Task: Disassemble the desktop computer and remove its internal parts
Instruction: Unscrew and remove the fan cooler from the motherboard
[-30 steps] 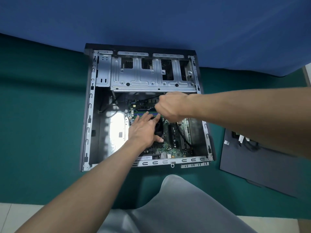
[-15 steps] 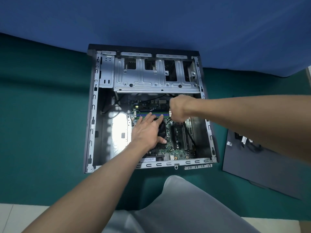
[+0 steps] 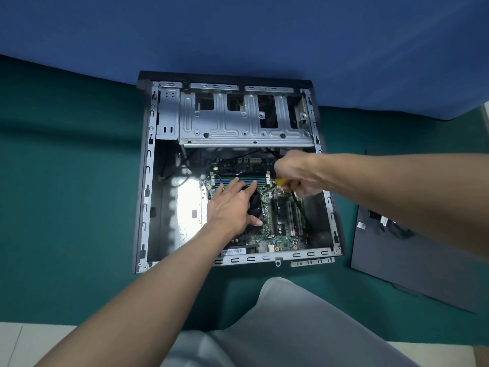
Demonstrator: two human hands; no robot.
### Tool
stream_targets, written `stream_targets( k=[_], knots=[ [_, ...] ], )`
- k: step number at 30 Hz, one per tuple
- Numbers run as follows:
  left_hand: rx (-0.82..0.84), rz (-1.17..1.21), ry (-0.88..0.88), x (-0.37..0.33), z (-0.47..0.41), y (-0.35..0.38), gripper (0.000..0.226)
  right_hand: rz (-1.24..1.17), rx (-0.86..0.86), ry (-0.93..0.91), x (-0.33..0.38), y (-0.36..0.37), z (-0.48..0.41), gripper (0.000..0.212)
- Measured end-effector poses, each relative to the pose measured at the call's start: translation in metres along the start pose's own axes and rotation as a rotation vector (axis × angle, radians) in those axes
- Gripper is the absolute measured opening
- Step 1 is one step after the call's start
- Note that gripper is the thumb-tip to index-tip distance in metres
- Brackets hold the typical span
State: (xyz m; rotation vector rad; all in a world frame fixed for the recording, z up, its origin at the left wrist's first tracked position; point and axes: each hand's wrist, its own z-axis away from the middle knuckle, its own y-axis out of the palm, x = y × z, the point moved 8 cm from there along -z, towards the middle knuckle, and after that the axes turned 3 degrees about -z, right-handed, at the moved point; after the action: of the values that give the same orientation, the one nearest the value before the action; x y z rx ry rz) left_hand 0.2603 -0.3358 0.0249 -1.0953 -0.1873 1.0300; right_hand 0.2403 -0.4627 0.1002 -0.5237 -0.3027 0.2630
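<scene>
An open desktop case (image 3: 148, 181) lies flat on the green cloth, its green motherboard (image 3: 275, 234) exposed. My left hand (image 3: 232, 207) rests flat on the black CPU fan (image 3: 255, 205), fingers stretched toward the blue and green memory slots (image 3: 238, 180). My right hand (image 3: 296, 173) grips a yellow-handled screwdriver (image 3: 281, 182). Its tip points down-left at the board beside the fan's upper right corner. A silver drive cage (image 3: 238, 120) fills the case's far end.
The removed dark side panel (image 3: 412, 260) lies to the right on the green cloth, with loose cables (image 3: 391, 226) on it. A blue backdrop (image 3: 238, 35) rises behind the case. My grey-trousered knee (image 3: 291, 327) is at the near edge. Black cables (image 3: 301, 210) run across the board.
My right hand has moved right and slightly down from over the memory slots, and the yellow screwdriver handle now shows. My left hand has stayed on the fan.
</scene>
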Motion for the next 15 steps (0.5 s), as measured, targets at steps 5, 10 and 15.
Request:
stream_targets(
  k=[5, 10, 15],
  knots=[
    [-0.003, 0.004, 0.0, 0.001, -0.001, 0.001, 0.102, 0.323, 0.031, -0.072, 0.014, 0.007, 0.002, 0.017],
    [-0.003, -0.009, -0.001, 0.0, 0.0, 0.001, 0.1, 1.347, -0.149, -0.865, 0.053, 0.032, 0.038, 0.028],
    [-0.012, -0.01, 0.0, 0.0, 0.0, -0.001, 0.099, 1.314, -0.078, -1.004, 0.06, 0.036, 0.039, 0.031]
  ],
)
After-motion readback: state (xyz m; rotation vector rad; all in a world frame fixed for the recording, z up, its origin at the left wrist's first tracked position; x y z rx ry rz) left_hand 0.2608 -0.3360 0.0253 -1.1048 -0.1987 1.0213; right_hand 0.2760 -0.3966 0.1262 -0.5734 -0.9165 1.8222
